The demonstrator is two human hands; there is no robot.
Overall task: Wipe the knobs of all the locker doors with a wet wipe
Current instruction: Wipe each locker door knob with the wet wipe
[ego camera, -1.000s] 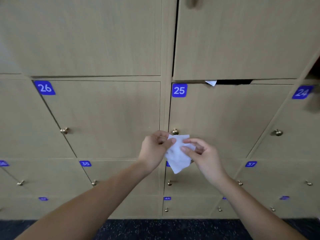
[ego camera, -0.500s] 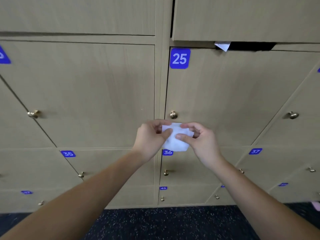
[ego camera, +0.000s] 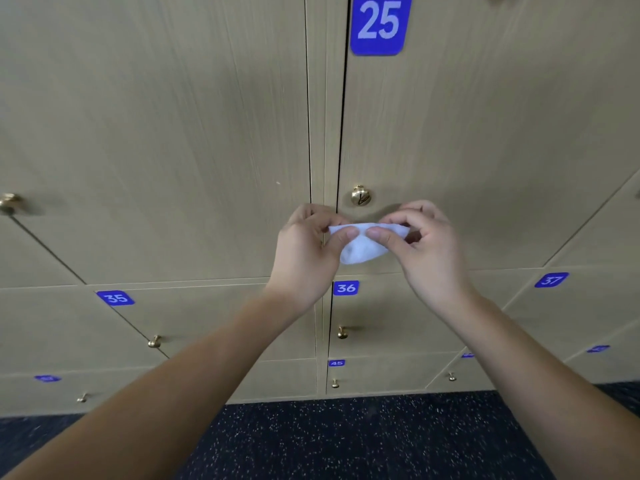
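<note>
Two bare forearms reach in from the near bottom corners over a dark speckled floor (ego camera: pixel 346 441) and meet in front of a wall of pale wooden locker doors. Both hands hold one white wet wipe (ego camera: pixel 363 245) between them: the left hand (ego camera: pixel 308 251) pinches its left end between curled thumb and fingers, and the right hand (ego camera: pixel 422 251) pinches its right end the same way, thumb tips almost meeting at the middle of the wipe. The wipe is bunched into a small folded wad that sags below the thumbs. Just beyond it, a little above and between the hands, sits the brass knob (ego camera: pixel 360 195) of locker 25; the wipe is near the knob but apart from it. That door carries a blue number plate 25 (ego camera: pixel 380 24) at its top left corner, far up the frame. To the far left another brass knob (ego camera: pixel 9 202) shows at the edge of the neighbouring door. Lower on the wall, nearer the floor, run rows of smaller doors with blue plates 35 (ego camera: pixel 116 298), 36 (ego camera: pixel 346 288), 37 (ego camera: pixel 551 280) and 45 (ego camera: pixel 336 363), each with its own small brass knob, such as the one under plate 36 (ego camera: pixel 342 332).
</note>
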